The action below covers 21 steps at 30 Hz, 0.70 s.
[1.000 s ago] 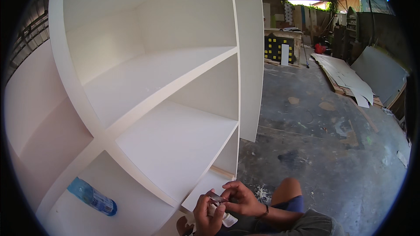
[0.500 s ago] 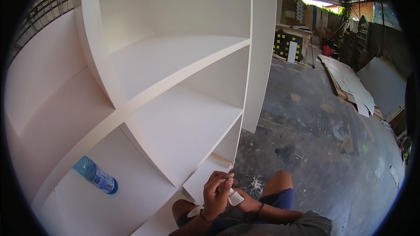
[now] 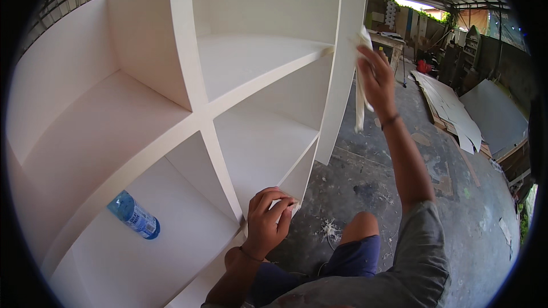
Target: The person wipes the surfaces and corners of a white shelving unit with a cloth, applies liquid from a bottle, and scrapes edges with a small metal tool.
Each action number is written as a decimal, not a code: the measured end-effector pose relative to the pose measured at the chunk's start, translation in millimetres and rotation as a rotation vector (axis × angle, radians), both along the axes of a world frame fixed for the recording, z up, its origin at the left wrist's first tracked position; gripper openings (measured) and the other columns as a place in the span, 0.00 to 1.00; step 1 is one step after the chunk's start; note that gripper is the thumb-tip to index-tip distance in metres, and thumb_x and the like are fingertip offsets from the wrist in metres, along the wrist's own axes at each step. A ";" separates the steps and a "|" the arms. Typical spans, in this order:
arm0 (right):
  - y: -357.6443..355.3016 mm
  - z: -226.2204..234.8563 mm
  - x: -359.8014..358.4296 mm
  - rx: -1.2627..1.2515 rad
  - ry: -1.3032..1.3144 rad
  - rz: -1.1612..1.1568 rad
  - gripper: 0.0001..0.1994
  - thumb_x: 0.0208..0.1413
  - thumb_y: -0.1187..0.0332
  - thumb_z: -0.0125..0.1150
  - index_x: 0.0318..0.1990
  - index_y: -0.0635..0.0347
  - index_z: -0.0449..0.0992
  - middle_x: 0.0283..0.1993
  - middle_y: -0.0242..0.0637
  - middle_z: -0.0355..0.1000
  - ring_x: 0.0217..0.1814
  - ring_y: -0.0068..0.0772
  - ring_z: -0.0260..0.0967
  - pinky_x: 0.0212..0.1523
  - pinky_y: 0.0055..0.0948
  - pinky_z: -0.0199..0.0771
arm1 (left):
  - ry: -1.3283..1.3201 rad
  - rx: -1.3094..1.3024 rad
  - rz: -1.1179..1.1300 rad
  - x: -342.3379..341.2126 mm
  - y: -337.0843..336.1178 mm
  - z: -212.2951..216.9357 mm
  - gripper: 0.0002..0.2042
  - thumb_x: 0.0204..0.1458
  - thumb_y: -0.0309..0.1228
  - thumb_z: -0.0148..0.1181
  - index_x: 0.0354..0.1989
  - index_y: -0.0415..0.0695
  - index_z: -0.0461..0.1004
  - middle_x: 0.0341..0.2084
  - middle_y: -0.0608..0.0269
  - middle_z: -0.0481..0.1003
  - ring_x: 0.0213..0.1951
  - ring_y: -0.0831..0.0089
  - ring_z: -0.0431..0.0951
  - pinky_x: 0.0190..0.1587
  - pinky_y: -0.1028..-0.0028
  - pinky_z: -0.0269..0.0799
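pinching long white strip [image 3: 359, 111] in raised right hand [image 3: 377, 77], likely to dangle it clear, curling left hand [image 3: 268, 218] by white boxy shelving [image 3: 202, 115], cannot tell if pinching.

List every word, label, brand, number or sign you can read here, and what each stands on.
Bottle: printed label, partly large enough to make out, but I won't copy its wording; the smallest print is too small to read.
Banner at upper right: faint lettering, too blurred to read.
Cabinet: no writing seen.
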State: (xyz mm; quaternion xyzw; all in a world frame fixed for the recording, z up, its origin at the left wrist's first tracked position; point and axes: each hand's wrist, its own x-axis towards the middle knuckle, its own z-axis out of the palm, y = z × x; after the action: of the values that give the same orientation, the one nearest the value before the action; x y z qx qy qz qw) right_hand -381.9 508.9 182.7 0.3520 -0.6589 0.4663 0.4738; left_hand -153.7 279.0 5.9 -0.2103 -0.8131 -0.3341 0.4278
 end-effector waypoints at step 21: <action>-102.2 27.8 27.0 0.466 0.241 0.095 0.21 0.67 0.57 0.39 0.48 0.61 0.77 0.52 0.44 0.74 0.57 0.45 0.69 0.61 0.39 0.62 | -0.229 -0.064 0.144 -13.3 3.0 -17.4 0.08 0.54 0.30 0.55 0.38 0.44 0.78 0.35 0.61 0.77 0.37 0.60 0.78 0.50 0.58 0.72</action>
State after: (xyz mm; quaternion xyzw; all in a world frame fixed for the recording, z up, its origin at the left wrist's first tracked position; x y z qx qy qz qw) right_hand -354.9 406.6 210.6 0.5349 -0.6701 0.2786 0.4327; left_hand -167.0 281.9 -11.5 -0.1252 -0.8798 -0.2983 0.3484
